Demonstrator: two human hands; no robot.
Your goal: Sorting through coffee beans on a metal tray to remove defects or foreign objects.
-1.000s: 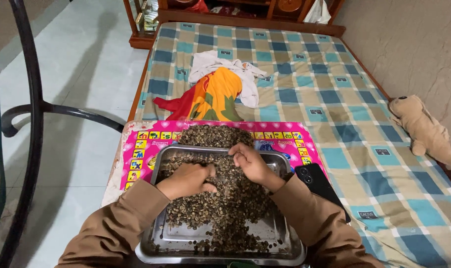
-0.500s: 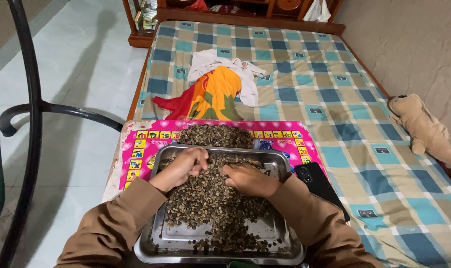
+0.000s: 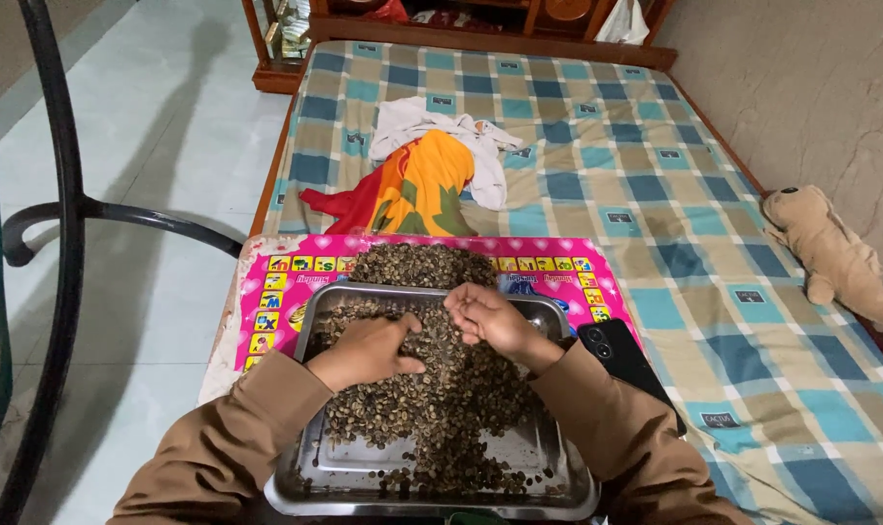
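A metal tray lies in front of me, filled with small dark seeds or beans. My left hand rests palm down on the heap, fingers curled into the seeds. My right hand hovers over the tray's far side, fingers cupped around a few seeds. Beyond the tray, a second pile of the same seeds lies on a pink printed mat. Both arms wear brown sleeves.
A black phone lies right of the tray on the checked bedsheet. Crumpled orange, red and white cloth sits farther up the bed. A tan plush toy lies at the right. A dark chair frame stands left.
My left hand has drawn back toward me onto the heap. My right hand has lifted and moved to the tray's far side, cupping seeds.
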